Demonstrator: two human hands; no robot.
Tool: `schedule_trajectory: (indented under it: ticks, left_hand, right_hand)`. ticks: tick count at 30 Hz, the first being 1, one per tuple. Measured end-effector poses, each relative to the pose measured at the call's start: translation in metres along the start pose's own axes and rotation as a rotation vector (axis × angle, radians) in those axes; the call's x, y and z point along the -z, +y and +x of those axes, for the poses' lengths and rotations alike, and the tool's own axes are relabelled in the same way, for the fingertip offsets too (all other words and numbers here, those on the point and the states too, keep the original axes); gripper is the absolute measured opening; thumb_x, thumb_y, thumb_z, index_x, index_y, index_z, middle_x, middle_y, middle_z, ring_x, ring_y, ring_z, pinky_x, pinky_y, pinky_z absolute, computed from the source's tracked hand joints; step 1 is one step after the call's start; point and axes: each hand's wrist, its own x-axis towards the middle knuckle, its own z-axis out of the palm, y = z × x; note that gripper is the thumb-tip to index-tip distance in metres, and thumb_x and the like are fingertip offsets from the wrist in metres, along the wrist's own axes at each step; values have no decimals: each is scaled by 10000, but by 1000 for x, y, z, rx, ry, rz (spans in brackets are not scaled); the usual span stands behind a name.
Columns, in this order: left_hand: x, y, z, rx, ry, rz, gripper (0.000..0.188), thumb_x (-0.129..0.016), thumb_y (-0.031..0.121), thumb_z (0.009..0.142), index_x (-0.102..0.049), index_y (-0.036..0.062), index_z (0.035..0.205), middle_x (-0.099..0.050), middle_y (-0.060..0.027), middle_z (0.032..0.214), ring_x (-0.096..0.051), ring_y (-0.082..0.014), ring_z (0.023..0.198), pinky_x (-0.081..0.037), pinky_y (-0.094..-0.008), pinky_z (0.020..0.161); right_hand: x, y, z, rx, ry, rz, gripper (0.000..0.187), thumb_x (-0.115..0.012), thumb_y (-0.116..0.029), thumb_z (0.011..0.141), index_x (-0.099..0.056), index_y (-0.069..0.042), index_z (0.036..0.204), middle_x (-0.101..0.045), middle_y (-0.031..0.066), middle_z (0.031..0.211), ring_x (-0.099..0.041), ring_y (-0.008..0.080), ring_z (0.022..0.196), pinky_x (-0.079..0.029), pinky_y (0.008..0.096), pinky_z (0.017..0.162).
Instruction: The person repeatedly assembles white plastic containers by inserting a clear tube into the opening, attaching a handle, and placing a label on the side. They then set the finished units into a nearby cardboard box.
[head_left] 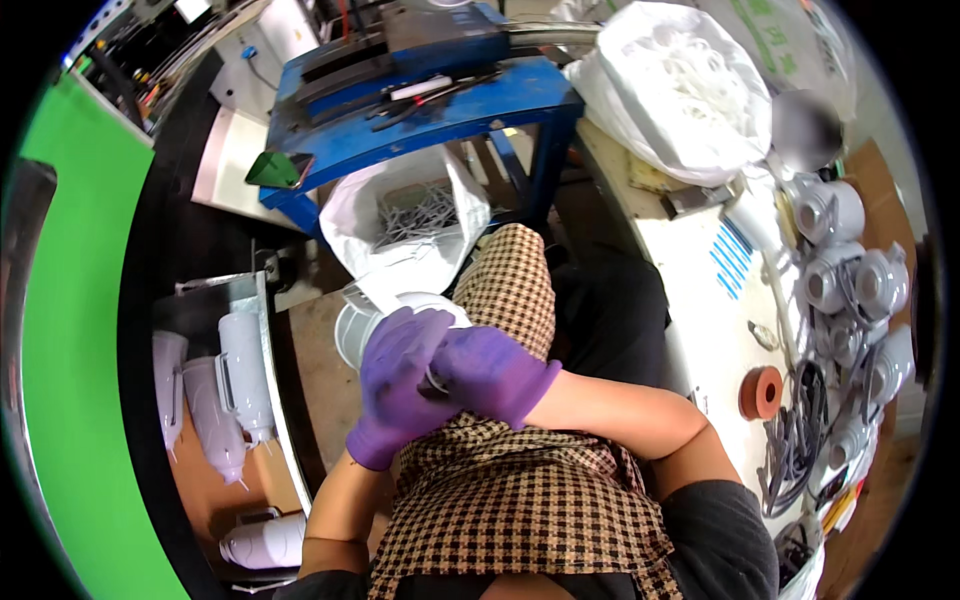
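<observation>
Both my hands wear purple gloves and meet over my lap, above a brown checked apron (520, 500). My left hand (395, 385) curls around a small white part (436, 380), most of it hidden between the palms. My right hand (495, 375) presses against the left and closes over the same part. Just behind the hands a white round plastic piece (365, 325) shows, partly covered by my fingers.
A white bag of small grey parts (420, 215) sits under a blue metal stand (420, 100). White kettle-like bodies (845, 280) and grey cords (795, 440) crowd the white bench on the right, beside an orange roll (762, 392). More white shells (235, 380) lie low left.
</observation>
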Motion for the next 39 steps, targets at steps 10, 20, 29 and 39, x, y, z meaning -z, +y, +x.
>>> schedule_trajectory:
  ticks: [10,20,29,39]
  left_hand:
    - [-5,8,2,17,-122,177,795,-892,273,609,-609,13,1304,-705,-176,1174,-664,-365,1116,-408,-560,1117]
    - [-3,21,6,-121,-187,345,483,-822,294,728,-690,81,1140,-669,-108,1242,-527,-386,1310,-264,-604,1190]
    - [-15,26,-77,-552,-660,303,446,-617,540,933,-552,444,1364,-465,57,1462,-363,-87,1421,-275,-496,1202]
    - [-27,32,-83,-995,-463,976,554,-389,430,1057,-274,336,1591,-261,73,1651,-282,-81,1484,-241,-483,1216]
  right_hand:
    - [-6,7,-19,-114,-6,10,114,-668,-73,812,-679,-37,919,-670,144,912,-694,349,814,-561,414,685]
    - [15,-17,-58,-16,142,396,194,-582,-16,944,-659,33,1116,-669,169,958,-672,353,925,-560,404,851]
    - [194,162,-306,-768,918,-708,329,-811,-159,818,-756,-77,1132,-697,137,1125,-684,300,1037,-546,391,916]
    - [177,151,-262,-640,944,-927,101,-793,-109,810,-741,-55,878,-658,115,1001,-649,296,971,-514,403,857]
